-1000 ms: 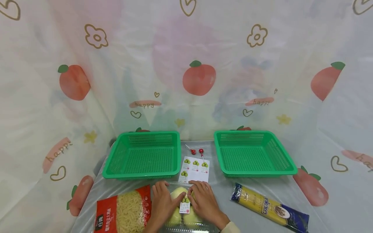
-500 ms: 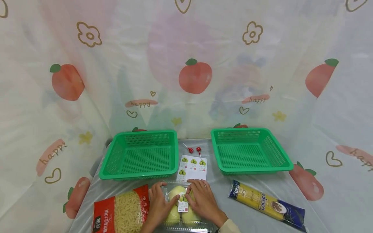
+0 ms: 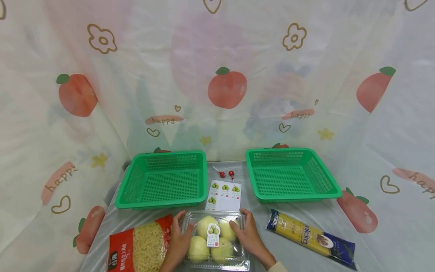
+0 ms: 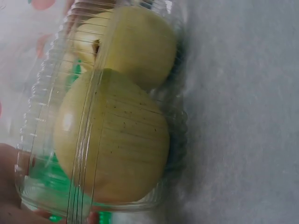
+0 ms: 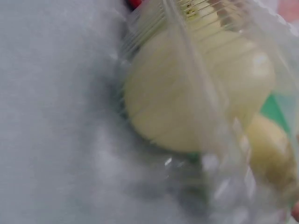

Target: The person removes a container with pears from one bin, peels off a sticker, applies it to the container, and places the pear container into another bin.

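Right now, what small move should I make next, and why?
Probably raise the box gently, keeping it level: your left hand and right hand grip opposite sides, the label is on top, and the baskets stand beyond.

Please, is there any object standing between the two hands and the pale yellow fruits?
Yes, the clear plastic container. The left hand and right hand hold its sides, so its plastic separates them from the fruits inside. Nothing else visible stands between.

Container (image 5: pixel 205 107) — blurred, right wrist view; pasta bag (image 3: pixel 147 244) — cropped.
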Demonstrator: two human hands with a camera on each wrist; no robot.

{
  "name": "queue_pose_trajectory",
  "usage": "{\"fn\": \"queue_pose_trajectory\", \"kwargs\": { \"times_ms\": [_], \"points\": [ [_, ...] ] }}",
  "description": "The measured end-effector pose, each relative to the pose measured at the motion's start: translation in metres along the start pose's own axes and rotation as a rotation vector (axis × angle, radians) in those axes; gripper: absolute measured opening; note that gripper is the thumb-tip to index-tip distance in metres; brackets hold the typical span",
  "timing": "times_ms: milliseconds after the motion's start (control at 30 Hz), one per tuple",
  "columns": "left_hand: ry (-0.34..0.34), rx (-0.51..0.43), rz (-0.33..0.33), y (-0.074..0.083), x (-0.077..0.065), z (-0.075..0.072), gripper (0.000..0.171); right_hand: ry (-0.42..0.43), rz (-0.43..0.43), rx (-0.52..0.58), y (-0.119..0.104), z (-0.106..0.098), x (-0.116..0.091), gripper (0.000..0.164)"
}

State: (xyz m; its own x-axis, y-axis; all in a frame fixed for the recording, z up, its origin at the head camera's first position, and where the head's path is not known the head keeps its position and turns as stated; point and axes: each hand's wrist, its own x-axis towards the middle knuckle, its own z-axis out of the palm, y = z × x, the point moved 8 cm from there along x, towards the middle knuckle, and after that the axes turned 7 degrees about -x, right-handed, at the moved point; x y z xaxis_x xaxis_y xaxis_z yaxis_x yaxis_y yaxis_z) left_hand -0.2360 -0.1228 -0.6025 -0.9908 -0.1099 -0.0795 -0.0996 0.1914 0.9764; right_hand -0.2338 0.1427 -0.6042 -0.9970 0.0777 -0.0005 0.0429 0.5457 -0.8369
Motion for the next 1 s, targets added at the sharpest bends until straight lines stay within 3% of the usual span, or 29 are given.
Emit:
{"fn": "queue_pose_trajectory", "kwargs": {
  "times_ms": [133, 300, 733, 867, 1000],
  "points": [
    [-0.041, -0.030, -0.138, -0.012, 0.002, -0.005, 0.068, -0.072, 0.178, 0.175, 0.021, 0.002, -0.010, 0.073],
    [-0.044, -0.071, -0.196, -0.017, 0.004, -0.008, 0.073, -0.113, 0.246, 0.233, 0.023, 0.007, -0.017, 0.068],
    [0.033, -0.297, -0.129, 0.004, -0.005, 0.000, 0.064, -0.157, 0.249, 0.381, 0.008, -0.012, -0.022, 0.083],
    [0.026, -0.335, -0.158, 0.008, -0.009, 0.006, 0.066, -0.156, 0.252, 0.387, 0.008, -0.020, -0.024, 0.083],
    [-0.005, -0.348, -0.186, 0.012, -0.016, 0.018, 0.069, -0.123, 0.247, 0.376, 0.009, -0.043, -0.024, 0.077]
  ]
}}
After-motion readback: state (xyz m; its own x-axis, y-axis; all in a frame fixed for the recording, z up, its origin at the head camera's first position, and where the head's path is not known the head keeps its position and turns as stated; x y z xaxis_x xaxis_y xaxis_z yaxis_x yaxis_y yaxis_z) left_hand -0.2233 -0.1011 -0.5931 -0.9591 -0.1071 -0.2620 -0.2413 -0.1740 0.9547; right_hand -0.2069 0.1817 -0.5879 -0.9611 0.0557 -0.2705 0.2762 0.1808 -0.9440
